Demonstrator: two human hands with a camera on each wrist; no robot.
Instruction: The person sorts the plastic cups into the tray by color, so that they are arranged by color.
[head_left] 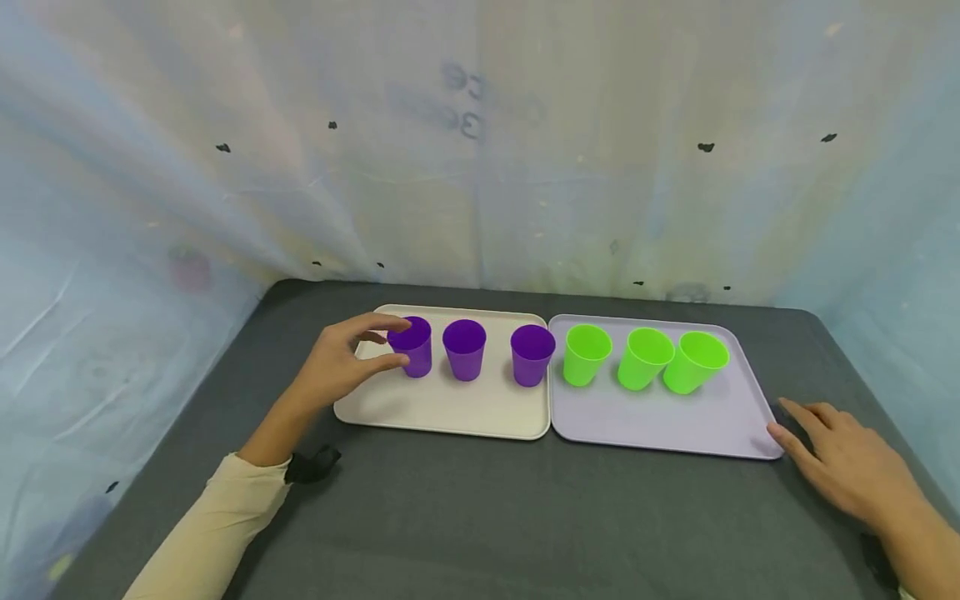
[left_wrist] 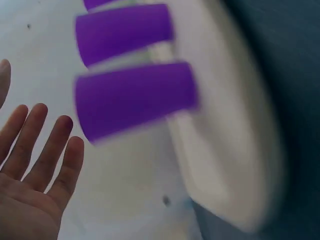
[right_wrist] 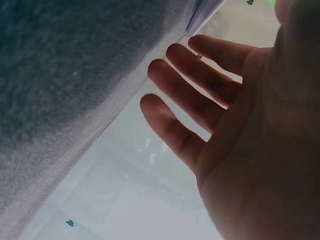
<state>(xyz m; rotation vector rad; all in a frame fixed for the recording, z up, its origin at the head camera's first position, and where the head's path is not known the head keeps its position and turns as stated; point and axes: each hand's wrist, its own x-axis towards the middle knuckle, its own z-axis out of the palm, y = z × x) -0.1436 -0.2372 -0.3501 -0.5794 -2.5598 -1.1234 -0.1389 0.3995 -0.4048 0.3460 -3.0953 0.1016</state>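
Note:
My left hand point(head_left: 337, 358) reaches over the left end of the cream tray point(head_left: 450, 408), thumb and fingers spread beside the leftmost purple cup point(head_left: 417, 357). The left wrist view shows those fingers point(left_wrist: 52, 162) straight, with a gap to the nearest purple cup point(left_wrist: 135, 100). A middle purple cup point(head_left: 465, 360) and a right purple cup point(head_left: 531, 365) stand upright in the same row. At the right corner of the lavender tray point(head_left: 652, 429) is my right hand point(head_left: 851, 462), its fingers point(right_wrist: 175, 117) loosely extended and holding nothing.
On the lavender tray stand a green cup point(head_left: 583, 364), another green cup point(head_left: 639, 368) and a third, slightly tilted-looking green cup point(head_left: 688, 375). Both trays lie side by side on a dark grey table point(head_left: 480, 517). Pale sheeting point(head_left: 525, 167) hangs behind and at the sides.

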